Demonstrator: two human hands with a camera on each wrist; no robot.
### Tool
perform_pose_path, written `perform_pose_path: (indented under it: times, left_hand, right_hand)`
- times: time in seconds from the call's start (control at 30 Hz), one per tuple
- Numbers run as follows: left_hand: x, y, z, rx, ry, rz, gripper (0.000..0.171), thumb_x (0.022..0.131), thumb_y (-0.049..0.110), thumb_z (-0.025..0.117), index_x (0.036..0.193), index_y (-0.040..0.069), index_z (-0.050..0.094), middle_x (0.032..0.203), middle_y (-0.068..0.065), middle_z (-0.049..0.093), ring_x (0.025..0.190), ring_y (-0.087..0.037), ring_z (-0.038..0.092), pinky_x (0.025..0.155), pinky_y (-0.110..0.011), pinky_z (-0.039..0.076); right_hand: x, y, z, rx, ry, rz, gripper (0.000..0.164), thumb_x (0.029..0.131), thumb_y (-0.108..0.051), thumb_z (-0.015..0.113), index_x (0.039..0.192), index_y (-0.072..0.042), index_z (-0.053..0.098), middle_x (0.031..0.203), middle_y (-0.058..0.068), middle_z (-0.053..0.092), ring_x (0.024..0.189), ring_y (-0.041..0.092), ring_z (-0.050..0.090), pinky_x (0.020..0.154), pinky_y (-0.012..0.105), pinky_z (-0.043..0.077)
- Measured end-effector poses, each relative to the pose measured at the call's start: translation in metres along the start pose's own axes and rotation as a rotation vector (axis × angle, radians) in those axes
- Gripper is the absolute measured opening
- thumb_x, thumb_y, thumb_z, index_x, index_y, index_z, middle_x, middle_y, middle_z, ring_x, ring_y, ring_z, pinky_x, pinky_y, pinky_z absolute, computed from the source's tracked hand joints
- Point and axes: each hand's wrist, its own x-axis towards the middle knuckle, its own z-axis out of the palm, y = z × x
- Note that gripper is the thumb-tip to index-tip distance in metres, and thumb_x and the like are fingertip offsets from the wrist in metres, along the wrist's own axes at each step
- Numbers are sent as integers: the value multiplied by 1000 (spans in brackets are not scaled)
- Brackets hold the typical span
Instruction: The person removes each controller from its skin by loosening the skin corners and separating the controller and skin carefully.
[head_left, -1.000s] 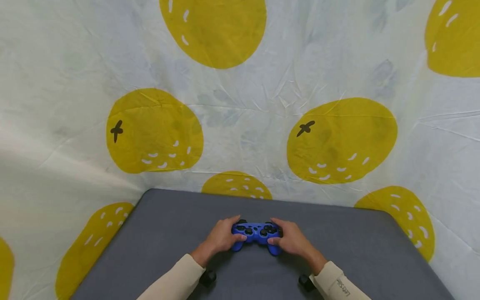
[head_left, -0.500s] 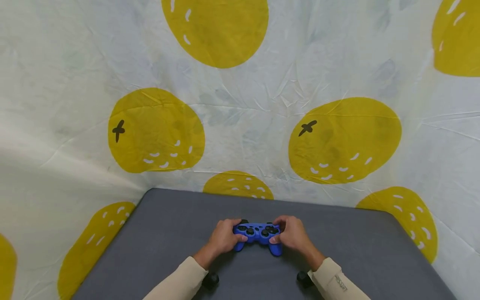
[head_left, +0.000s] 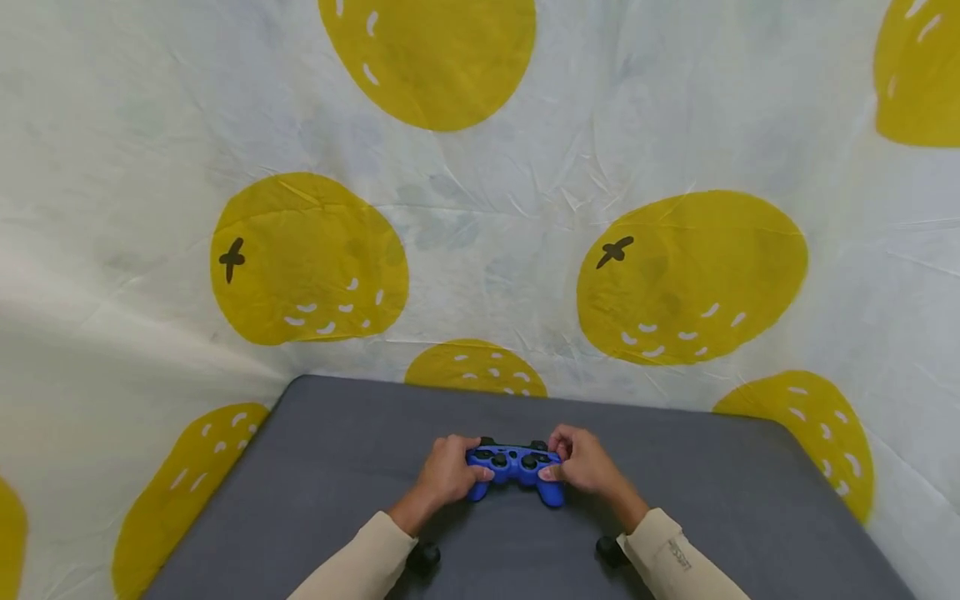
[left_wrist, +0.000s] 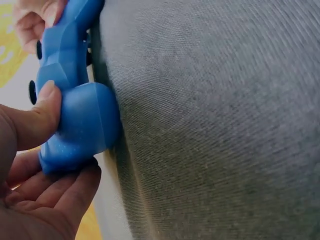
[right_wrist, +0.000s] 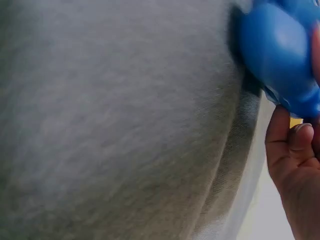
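Note:
A blue game controller with black thumbsticks is held between both hands in the head view, over a dark grey surface. My left hand grips its left end. In the left wrist view, the left thumb presses the controller's face and the fingers lie beneath the handle. My right hand holds the right end, thumb on the face, index finger bent near the top edge. The right wrist view shows the blue handle and curled fingers; most of that thumb is cut off by the frame.
A white cloth printed with big yellow fruit stands behind the grey surface and along its sides. Below each wrist sits a small black device, one at the left and one at the right.
The right index finger, straight along the controller's top edge a second ago, has bent and drawn back from it. The left hand and controller have barely moved.

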Motion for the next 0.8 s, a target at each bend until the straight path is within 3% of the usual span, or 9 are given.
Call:
perform_pose_path:
  times: [0.13,0.3,0.6,0.8]
  left_hand:
    - [1,0,-3,12,14,6,56,85,24,88,132,1,71,130,-21,73,124,-41,67,99,-53,58]
    - [1,0,-1,0,-8,2,56,85,25,87,133,0,70,132,-20,72,126,-40,66,99,-52,58]
    - [6,2,4,7,10,-14,55,85,25,88,132,1,71,131,-20,72,127,-40,65,101,-52,57]
    - [5,3,4,-8,11,-22,54,85,23,88,131,0,72,133,-19,72,127,-40,65,98,-52,58]
  right_hand:
    - [-3,-4,5,-77,64,-20,35,76,-16,94,91,-10,64,80,2,53,69,12,46,66,26,38]
    - [0,0,4,-131,49,-74,35,76,-12,93,95,-9,64,95,4,61,75,13,48,70,27,41]
    - [2,8,-2,-87,2,-134,34,79,-13,91,93,-11,60,82,1,54,65,7,44,61,24,38]
    - [-5,7,5,-123,42,-160,26,86,-12,85,88,-12,59,75,-3,49,62,4,42,61,23,37]
